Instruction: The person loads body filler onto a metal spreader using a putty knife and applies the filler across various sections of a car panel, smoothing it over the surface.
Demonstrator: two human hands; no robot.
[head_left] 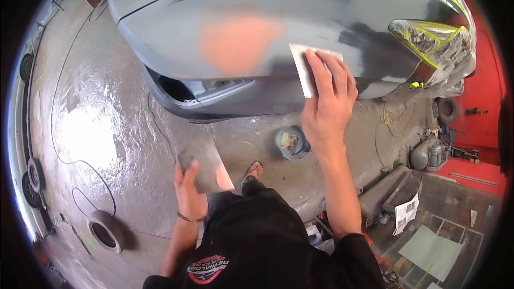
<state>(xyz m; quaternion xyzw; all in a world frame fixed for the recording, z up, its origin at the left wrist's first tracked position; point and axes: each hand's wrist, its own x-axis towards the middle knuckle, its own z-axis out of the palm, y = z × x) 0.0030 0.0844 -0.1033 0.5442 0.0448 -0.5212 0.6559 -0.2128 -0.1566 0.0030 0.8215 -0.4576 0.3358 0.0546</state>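
Observation:
My right hand [332, 96] is closed round a thin, pale putty spreader [301, 69], its fingers stretched along the face. The spreader lies over the lower part of a grey car bumper [160, 43]; whether its edge touches the surface I cannot tell. Left of it, a salmon-pink patch of body filler [235, 43] covers part of the sanded bumper. Lower down, my left hand [190, 195] grips a flat, shiny metal plate [206, 163] by its near side. A small pink dab of filler [223, 175] shows near the plate's right edge.
A blue bucket [293, 143] stands on the floor below the bumper. Masking plastic [433, 37] with yellow-green tape covers the lamp area. A tyre [105, 231] and a hose [53, 112] lie at left. Compressor tanks [428, 152] and a glass-topped table [431, 249] are at right.

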